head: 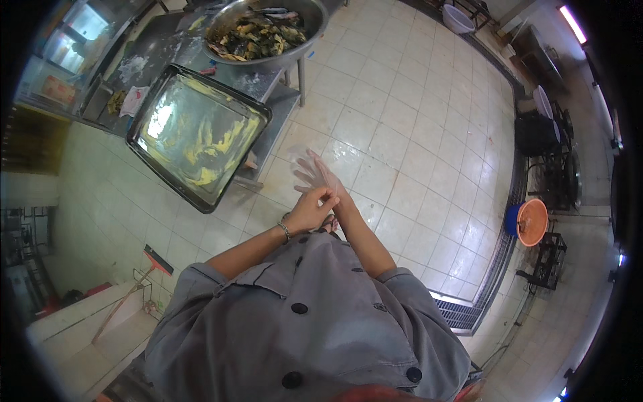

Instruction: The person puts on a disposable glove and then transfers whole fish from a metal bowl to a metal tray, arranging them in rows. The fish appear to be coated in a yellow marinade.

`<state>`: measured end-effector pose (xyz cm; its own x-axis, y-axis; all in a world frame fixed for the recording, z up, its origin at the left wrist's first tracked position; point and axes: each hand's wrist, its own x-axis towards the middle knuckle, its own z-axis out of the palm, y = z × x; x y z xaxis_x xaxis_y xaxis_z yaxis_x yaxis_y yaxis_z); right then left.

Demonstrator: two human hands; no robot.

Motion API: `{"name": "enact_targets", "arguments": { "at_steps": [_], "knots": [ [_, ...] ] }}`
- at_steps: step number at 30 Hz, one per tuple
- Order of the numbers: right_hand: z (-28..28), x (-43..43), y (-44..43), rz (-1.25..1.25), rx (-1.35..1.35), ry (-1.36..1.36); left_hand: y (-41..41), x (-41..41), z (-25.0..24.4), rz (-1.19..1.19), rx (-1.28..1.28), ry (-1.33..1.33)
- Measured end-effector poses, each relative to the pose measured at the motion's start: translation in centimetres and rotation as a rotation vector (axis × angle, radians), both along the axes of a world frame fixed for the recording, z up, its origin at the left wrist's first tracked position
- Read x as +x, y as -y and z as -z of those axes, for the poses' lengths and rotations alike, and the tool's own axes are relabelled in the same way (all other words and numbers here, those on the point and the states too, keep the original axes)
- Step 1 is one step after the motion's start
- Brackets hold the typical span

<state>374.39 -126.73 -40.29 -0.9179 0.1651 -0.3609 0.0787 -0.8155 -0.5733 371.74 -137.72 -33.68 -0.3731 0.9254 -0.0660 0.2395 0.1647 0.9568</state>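
My right hand [321, 176] points forward with its fingers spread, inside a thin clear plastic glove [299, 160]. With thumb and fingertips, my left hand [310, 208] pinches the glove at the right wrist; a chain bracelet is on the left wrist. To the left of both hands, a dark rectangular baking tray [201, 135] smeared with yellow grease rests on a metal table [251, 83] and juts out past its edge. Behind the tray on the table stands a large steel bowl [319, 30] of fish with dark and yellowish pieces.
A squeegee [158, 261] leans at a low basin wall on the lower left. White floor tiles [397, 135] reach a metal drain grate [502, 261] on the right. Beyond it are an orange basin [536, 221] and a black burner stand [545, 261]. Cloth and scraps lie beside the tray.
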Motion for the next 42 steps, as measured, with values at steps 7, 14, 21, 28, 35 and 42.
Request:
{"name": "enact_targets", "arguments": {
  "at_steps": [7, 14, 21, 28, 35, 42],
  "knots": [
    [4.3, -1.2, 1.2, -0.108, -0.408, 0.015, 1.7, -0.7, 0.6, 0.008, -0.082, 0.293],
    [2.8, -0.4, 0.2, 0.041, 0.026, 0.114, 0.9, -1.3, 0.2, 0.168, -0.063, 0.418],
    [-4.0, -1.1, 1.8, 0.231, -0.38, 0.119, 1.5, -1.1, 0.9, 0.219, -0.114, 0.533],
    [-2.0, -3.6, -0.2, 0.326, -0.022, 0.075, 2.1, -3.3, -0.6, 0.237, -0.104, 0.654],
    [-8.8, -7.0, 2.5, 0.167, -0.264, -0.014, 4.1, -6.6, -1.2, 0.212, -0.054, 0.582],
    [-6.7, -10.5, -2.1, 0.059, 0.136, 0.194, 6.7, -10.8, -1.3, -0.084, 0.023, 0.642]
  ]
}}
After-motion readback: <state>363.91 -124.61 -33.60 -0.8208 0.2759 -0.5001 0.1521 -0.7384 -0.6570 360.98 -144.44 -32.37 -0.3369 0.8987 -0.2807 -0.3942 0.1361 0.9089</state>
